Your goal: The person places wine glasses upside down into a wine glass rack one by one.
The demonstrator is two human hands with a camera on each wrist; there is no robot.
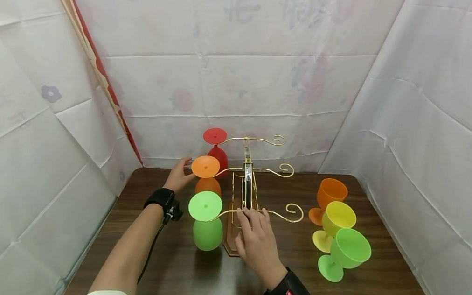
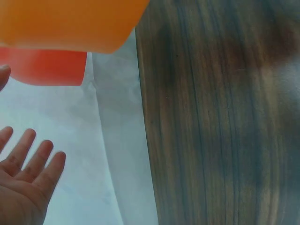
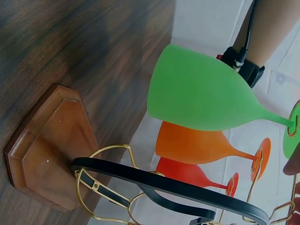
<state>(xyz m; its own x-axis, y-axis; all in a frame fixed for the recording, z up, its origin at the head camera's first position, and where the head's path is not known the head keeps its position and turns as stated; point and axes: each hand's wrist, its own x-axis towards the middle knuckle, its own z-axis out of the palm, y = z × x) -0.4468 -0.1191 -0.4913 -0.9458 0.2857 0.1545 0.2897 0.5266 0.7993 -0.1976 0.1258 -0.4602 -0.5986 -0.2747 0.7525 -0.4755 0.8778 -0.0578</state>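
Note:
A gold-wire goblet rack [image 1: 247, 186] with a wooden base [image 3: 51, 150] stands mid-table. Upside down from its left-side arms hang three goblets: green [image 1: 207, 234] in front, orange [image 1: 208, 186] in the middle, red [image 1: 217, 155] at the back. My right hand [image 1: 258, 243] holds the front top of the rack where the nearest wire arm crosses; only its fingertips show at the edge of the right wrist view. My left hand [image 1: 179, 177] is just left of the orange goblet, fingers spread in the left wrist view and holding nothing.
To the right of the rack, three goblets stand upright in a row: orange [image 1: 332, 193], yellow [image 1: 339, 218] and green [image 1: 351, 249]. The rack's right-side curled arms [image 1: 288, 171] carry no goblets. White printed sheets [image 1: 241, 82] enclose the dark wooden table [image 1: 157, 272].

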